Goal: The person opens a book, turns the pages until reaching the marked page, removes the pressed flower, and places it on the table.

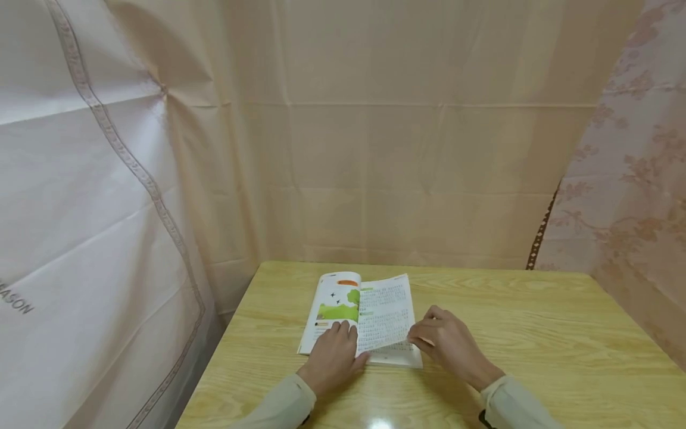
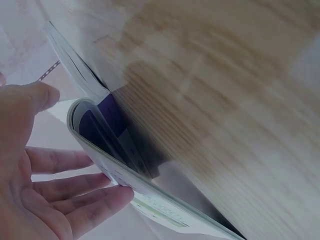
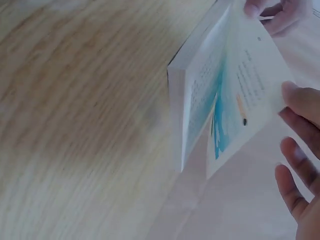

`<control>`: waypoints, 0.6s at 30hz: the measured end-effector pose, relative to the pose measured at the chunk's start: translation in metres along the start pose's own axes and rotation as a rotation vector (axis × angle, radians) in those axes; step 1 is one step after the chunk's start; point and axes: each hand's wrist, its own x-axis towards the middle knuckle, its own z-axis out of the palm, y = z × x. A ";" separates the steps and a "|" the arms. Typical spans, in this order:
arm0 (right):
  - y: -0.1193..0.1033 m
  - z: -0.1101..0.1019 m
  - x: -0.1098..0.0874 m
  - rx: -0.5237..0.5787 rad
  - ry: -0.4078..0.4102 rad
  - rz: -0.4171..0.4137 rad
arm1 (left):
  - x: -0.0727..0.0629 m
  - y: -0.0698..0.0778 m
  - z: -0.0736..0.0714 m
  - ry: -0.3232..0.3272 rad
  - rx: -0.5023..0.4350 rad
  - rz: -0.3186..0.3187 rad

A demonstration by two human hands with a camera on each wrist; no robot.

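An open book (image 1: 339,298) lies on the wooden table, its left page carrying a green picture with dark birds and its right side covered in printed text. My left hand (image 1: 332,358) rests flat on the lower left page, with the thumb near the fold. In the left wrist view, its straight fingertips (image 2: 120,196) touch the bowed left half. My right hand (image 1: 452,344) pinches the outer edge of a lifted page (image 1: 387,310) near its lower corner. Blue artwork shows on the lifted page's underside (image 3: 252,100) in the right wrist view, with the thick stack of pages beneath.
The light wooden table (image 1: 525,328) extends to both sides and in front of the book. Beige hanging cloth (image 1: 402,149) stands behind its far edge. Pale cloth (image 1: 107,238) hangs at the left, and flower-patterned cloth (image 1: 638,196) at the right.
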 end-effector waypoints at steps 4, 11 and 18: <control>0.000 0.001 -0.003 -0.026 -0.014 0.102 | 0.002 0.000 0.002 0.011 -0.014 -0.015; -0.003 0.008 -0.015 -0.017 -0.335 0.294 | 0.003 -0.003 0.000 -0.046 -0.154 -0.099; -0.005 0.017 -0.025 0.004 -0.485 0.255 | 0.002 -0.004 -0.003 -0.057 -0.234 -0.055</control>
